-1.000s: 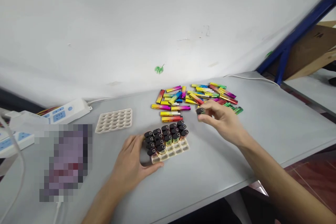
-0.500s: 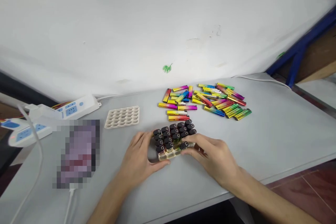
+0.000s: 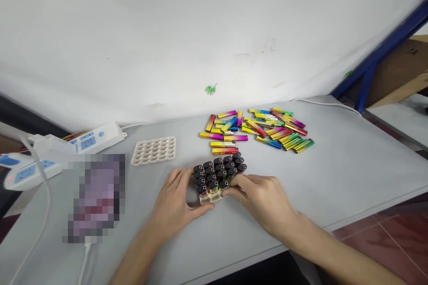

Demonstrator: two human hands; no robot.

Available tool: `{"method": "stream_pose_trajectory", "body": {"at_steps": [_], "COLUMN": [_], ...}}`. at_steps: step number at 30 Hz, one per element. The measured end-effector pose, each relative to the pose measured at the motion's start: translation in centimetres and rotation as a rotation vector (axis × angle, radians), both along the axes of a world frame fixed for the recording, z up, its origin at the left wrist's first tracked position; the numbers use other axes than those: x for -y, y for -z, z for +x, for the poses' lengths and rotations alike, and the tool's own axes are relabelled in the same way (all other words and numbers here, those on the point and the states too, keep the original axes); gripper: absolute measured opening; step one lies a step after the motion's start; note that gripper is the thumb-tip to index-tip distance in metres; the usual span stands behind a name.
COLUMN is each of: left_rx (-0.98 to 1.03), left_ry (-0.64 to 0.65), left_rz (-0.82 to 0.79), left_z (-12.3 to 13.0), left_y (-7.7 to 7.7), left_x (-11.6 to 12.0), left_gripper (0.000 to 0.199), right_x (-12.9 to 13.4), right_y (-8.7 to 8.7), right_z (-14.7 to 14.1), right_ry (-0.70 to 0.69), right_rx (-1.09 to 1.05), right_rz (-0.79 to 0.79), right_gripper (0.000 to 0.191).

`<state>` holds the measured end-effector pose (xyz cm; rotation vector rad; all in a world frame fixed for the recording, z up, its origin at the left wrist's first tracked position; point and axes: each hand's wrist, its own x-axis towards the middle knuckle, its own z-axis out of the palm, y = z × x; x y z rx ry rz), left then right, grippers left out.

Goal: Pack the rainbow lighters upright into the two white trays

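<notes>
A pale tray [image 3: 215, 197] with oval holes stands on the table, packed with rows of upright lighters whose black tops [image 3: 220, 167] face up. My left hand [image 3: 175, 202] grips the tray's left side, thumb along its near edge and fingers at the far left corner. At the right side of the near rows, my right hand [image 3: 259, 196] pinches a black-topped lighter [image 3: 224, 185] between thumb and index finger. That lighter stands in the tray's near part, its lower end hidden. Some holes along the near edge hold nothing.
Behind the tray lies a loose spread of shiny multicoloured lighters [image 3: 257, 127]. A second pale tray [image 3: 154, 150] with bare holes sits to the left. Farther left are power strips [image 3: 88, 142], a blurred-out device [image 3: 98, 200] and white cables [image 3: 45, 187]. A wall [image 3: 167, 44] borders the back.
My right hand has moved slightly left and the pinched lighter is now in line beside its neighbours in the near row. My left hand keeps its hold; the view has shifted a little.
</notes>
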<state>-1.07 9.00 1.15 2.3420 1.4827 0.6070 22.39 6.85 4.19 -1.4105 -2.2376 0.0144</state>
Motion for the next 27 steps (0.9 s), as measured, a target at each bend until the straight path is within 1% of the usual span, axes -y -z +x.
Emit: {"method": "stream_pose_trajectory", "body": {"at_steps": [2, 4, 7, 9, 10, 11, 12, 14, 17, 19, 20, 22, 23, 25, 27], "left_rx": [-0.004, -0.019, -0.042, -0.051, -0.053, -0.054, -0.054, -0.051, -0.046, -0.048, -0.050, -0.050, -0.047, -0.043, -0.044], "left_ry": [-0.007, -0.010, -0.013, -0.022, -0.025, -0.026, -0.026, -0.025, -0.023, -0.020, -0.018, -0.018, -0.019, -0.021, -0.022], "left_rz": [0.005, 0.007, 0.005, 0.006, 0.007, 0.006, 0.006, 0.001, -0.004, -0.009, -0.012, -0.018, -0.019, -0.024, -0.028], "left_z": [-0.1, -0.2, -0.3, -0.3, -0.3, -0.3, -0.2, -0.2, -0.1, -0.1, -0.1, -0.1, -0.1, -0.2, -0.3], "left_y": [0.2, 0.3, 0.3, 0.3, 0.3, 0.3, 0.3, 0.3, 0.3, 0.3, 0.3, 0.3, 0.3, 0.2, 0.2], "left_x": [0.0, -0.1, 0.0, 0.0, 0.0, 0.0, 0.0, 0.0, 0.0, -0.1, -0.1, -0.1, -0.1, 0.0, 0.0], "left_gripper": [0.069, 0.069, 0.070, 0.069, 0.069, 0.068, 0.068, 0.067, 0.068, 0.068, 0.069, 0.070, 0.070, 0.070, 0.070], "right_x": [-0.1, -0.7, -3.1, -5.5, -6.7, -7.9, -8.9, -10.4, -11.3, -11.3, -11.2, -10.8, -10.6, -10.0, -9.5], "right_y": [0.0, -0.1, -0.2, 0.1, 0.3, 0.7, 1.2, 2.2, 3.1, 3.1, 2.9, 2.3, 2.0, 1.5, 1.3], "right_z": [0.6, 1.8, 4.5, 6.5, 7.4, 8.2, 8.9, 10.0, 11.0, 11.5, 11.6, 11.5, 11.2, 10.5, 9.6], "right_ry": [-0.007, 0.047, 0.230, 0.367, 0.428, 0.471, 0.497, 0.517, 0.494, 0.461, 0.441, 0.381, 0.338, 0.248, 0.184], "right_rx": [-0.038, -0.095, -0.108, -0.075, -0.023, 0.042, 0.103, 0.153, 0.100, -0.025, -0.124, -0.404, -0.578, -0.922, -1.153], "right_rz": [-0.010, 0.012, 0.046, 0.058, 0.080, 0.104, 0.103, 0.072, 0.057, 0.098, 0.116, 0.091, 0.036, -0.126, -0.274], "right_gripper": [0.041, 0.044, 0.046, 0.034, 0.029, 0.028, 0.032, 0.033, 0.025, 0.021, 0.020, 0.021, 0.022, 0.025, 0.028]}}
